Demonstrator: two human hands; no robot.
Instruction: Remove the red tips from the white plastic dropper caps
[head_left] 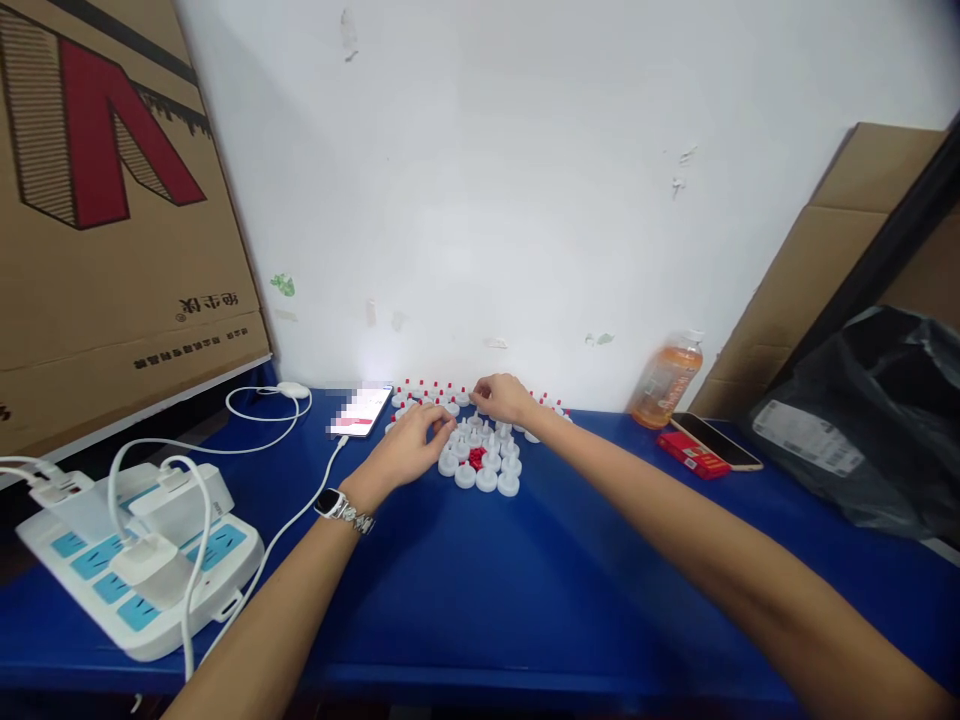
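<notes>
White plastic nozzle caps [487,479] stand upright in a cluster on the blue table, surrounding a small pile of red tips [476,458]. Behind them, further white caps with red tips on top [421,390] form rows near the wall. My left hand [414,443], wearing a watch, is at the cluster's left side with thumb and forefinger drawn together; whatever they hold is too small to make out. Over the back of the cluster, my right hand [504,397] has its fingers pinched at a cap near the back rows. Its fingertips hide what they grip.
To the left lie a lit phone [362,411] on a cable and a white power strip [142,570] with chargers. At the right are an orange drink bottle [667,380], a red box [694,455], another phone [716,440] and a dark plastic bag [870,430]. Cardboard [127,270] leans at the left.
</notes>
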